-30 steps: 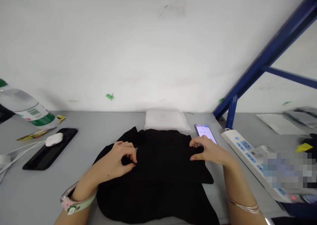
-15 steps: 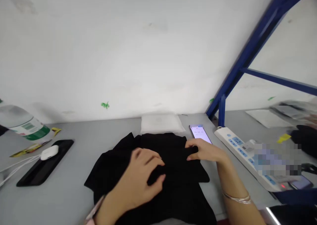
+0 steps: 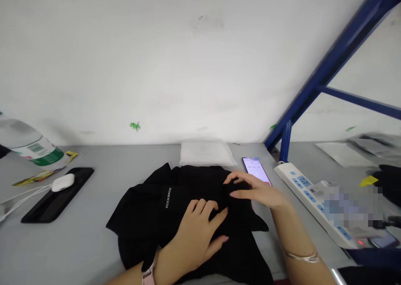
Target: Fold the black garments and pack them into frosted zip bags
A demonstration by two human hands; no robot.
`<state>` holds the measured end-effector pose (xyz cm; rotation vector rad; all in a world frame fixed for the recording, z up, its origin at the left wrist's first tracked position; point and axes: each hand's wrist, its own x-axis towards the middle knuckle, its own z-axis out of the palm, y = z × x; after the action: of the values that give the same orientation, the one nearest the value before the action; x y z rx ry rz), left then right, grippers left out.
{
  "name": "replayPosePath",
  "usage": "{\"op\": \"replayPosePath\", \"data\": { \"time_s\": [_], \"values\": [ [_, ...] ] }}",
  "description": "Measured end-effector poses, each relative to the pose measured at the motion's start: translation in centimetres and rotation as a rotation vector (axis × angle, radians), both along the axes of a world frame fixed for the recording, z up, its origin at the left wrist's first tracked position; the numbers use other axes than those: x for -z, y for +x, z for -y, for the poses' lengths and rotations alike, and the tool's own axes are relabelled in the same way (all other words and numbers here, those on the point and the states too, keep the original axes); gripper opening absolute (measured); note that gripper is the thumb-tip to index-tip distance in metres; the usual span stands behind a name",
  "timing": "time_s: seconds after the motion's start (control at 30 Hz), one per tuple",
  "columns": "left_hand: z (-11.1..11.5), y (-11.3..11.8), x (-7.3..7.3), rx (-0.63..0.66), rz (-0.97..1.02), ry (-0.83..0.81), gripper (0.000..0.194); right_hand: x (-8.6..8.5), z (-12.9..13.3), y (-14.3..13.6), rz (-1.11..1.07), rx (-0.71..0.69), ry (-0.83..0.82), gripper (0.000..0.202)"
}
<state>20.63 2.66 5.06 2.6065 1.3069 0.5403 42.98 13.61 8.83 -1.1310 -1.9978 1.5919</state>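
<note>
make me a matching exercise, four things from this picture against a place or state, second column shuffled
Things
1. black garment
2. white case
3. bottle
4. power strip

Places or states
A. small red light glowing
B. beneath the left hand and right hand
C. at the picture's left edge
D. resting on a black slab

Pairs: 1-B; 2-D; 3-C; 4-A

Pale capital lettering [image 3: 168,197] is spelling "ROCKBROS" on the black cloth [image 3: 194,184], the word running upward from its R at the bottom to its S at the top. The lit phone [image 3: 256,170] is displaying a row of paired digits, too blurred to be read surely. The bottle [image 3: 26,141] is bearing a printed label [image 3: 42,151], and the power strip [image 3: 308,196] a small sticker [image 3: 315,191], both staying illegible.
</note>
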Motion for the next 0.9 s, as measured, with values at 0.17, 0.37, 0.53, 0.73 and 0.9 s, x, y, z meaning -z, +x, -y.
{"op": "replayPosePath", "data": {
  "time_s": [0.17, 0.37, 0.53, 0.73, 0.9],
  "values": [
    [0.1, -0.5, -0.4, -0.029, 0.212, -0.106, 0.030, 0.9, 0.6, -3.1, -0.186, 0.042, -0.412, 0.035],
    [0.4, -1.8, -0.6, -0.211, 0.610, -0.050, 0.021, 1.0, 1.1, -3.6, -0.300, 0.009, -0.487, 0.041],
    [0.4, -1.1, -0.2, -0.094, 0.339, 0.079, 0.046, 0.9, 1.3, -3.7, -0.311, -0.012, -0.444, 0.039],
    [0.3, -0.8, 0.1, -0.018, 0.265, 0.129, 0.018, 1.6, 0.7, -3.2, -0.168, -0.016, -0.165, 0.040],
    [-0.1, -1.2, -0.3, -0.033, 0.276, 0.040, 0.017, 2.6, -0.1, -2.9, 0.155, 0.079, 0.275, 0.026]
  ]
}}
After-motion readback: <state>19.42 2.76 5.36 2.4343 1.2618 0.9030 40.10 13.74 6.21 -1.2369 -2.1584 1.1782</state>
